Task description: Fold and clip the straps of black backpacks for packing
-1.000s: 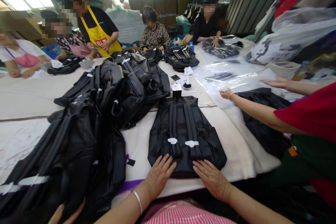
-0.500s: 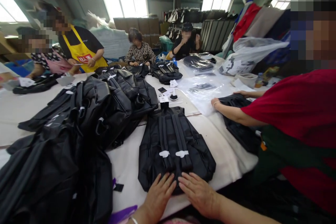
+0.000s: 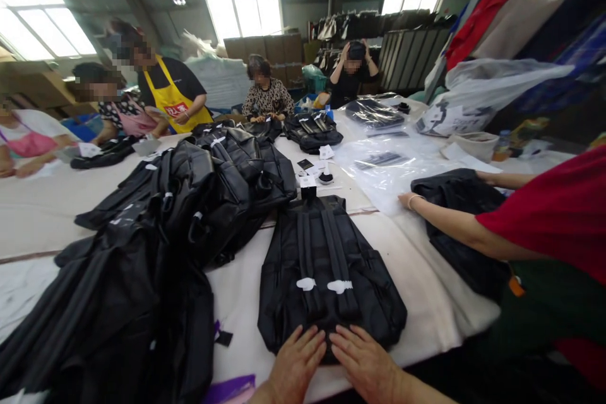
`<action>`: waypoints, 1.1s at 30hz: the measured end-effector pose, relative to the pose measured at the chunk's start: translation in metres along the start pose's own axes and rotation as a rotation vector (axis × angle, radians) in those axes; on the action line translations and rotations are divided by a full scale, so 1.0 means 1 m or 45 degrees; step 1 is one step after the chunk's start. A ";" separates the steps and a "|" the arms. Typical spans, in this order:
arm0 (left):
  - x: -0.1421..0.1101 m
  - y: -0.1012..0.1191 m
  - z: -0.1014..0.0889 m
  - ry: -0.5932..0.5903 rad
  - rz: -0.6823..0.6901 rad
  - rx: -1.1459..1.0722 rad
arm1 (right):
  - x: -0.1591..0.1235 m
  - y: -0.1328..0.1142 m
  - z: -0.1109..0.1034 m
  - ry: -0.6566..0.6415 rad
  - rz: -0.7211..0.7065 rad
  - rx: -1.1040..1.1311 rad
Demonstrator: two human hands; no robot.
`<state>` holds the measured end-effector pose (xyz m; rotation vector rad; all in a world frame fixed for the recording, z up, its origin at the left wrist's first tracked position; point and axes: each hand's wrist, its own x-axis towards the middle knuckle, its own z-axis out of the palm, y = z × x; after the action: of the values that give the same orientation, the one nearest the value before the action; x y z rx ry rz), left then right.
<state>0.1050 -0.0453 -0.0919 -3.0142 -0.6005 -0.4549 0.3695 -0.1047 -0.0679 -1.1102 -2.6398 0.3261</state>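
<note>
A black backpack [image 3: 322, 252] lies flat on the cloth-covered table, its two shoulder straps facing up and white wrappings around the strap ends. My left hand [image 3: 298, 360] rests on its near edge with fingers stretched out. Beside it, my right hand [image 3: 362, 356] presses flat on the same edge, fingers likewise extended. Neither hand grips anything. At the far end of the backpack a white tag [image 3: 307, 182] stands by the top handle.
Black backpacks [image 3: 118, 290] are heaped along my left. To the right, a co-worker in a red top [image 3: 544, 208] handles another black backpack [image 3: 459, 233]. Clear plastic bags [image 3: 379, 158] lie beyond. Several people work across the table [image 3: 426, 303]. A purple piece [image 3: 231, 388] lies near me.
The view has swung slightly left, so things appear further right. My hands stay flat on the backpack's near edge. A person at the back has raised both hands to their head.
</note>
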 end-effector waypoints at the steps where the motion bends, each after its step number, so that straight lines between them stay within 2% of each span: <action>1: -0.001 -0.001 0.002 0.010 0.012 0.029 | -0.001 0.004 -0.006 0.034 0.020 0.000; 3: -0.001 -0.002 0.005 0.022 0.048 0.079 | -0.001 0.022 -0.017 0.195 0.172 -0.027; 6: -0.001 -0.004 0.009 0.029 0.082 0.121 | 0.004 0.069 -0.029 0.488 0.610 -0.118; 7: -0.001 -0.004 0.009 0.026 0.082 0.129 | 0.007 0.085 -0.032 0.511 0.757 -0.155; 9: 0.001 -0.005 0.010 0.015 0.076 0.137 | 0.016 0.115 -0.038 0.422 0.959 -0.193; 11: 0.003 -0.004 0.009 -0.006 0.067 0.152 | 0.026 0.133 -0.044 0.297 1.008 -0.180; 14: 0.007 -0.003 0.006 -0.051 0.067 0.160 | 0.040 0.136 -0.052 0.276 0.978 -0.140; 17: 0.009 0.000 0.002 -0.086 0.032 0.115 | 0.048 0.118 -0.055 0.238 0.989 0.035; 20: 0.009 0.003 0.002 -0.120 -0.015 0.071 | 0.048 0.093 -0.051 0.079 0.810 0.135; 22: 0.007 0.004 0.003 -0.146 -0.031 0.055 | 0.044 0.080 -0.048 -0.037 0.674 0.077; 24: 0.006 0.004 0.005 -0.154 -0.045 0.048 | 0.039 0.072 -0.045 -0.145 0.625 0.026; 26: 0.005 0.003 0.005 -0.139 -0.053 0.036 | 0.037 0.069 -0.042 -0.189 0.571 -0.012; 30: 0.003 0.003 0.004 -0.086 -0.074 -0.014 | 0.046 0.077 -0.037 -0.215 0.271 -0.038; 33: -0.001 0.002 0.004 -0.069 -0.082 -0.046 | 0.061 0.088 -0.045 -0.242 0.112 0.058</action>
<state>0.1064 -0.0473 -0.0956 -3.0575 -0.7022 -0.3922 0.4017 0.0043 -0.0432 -1.2397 -2.7348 0.5318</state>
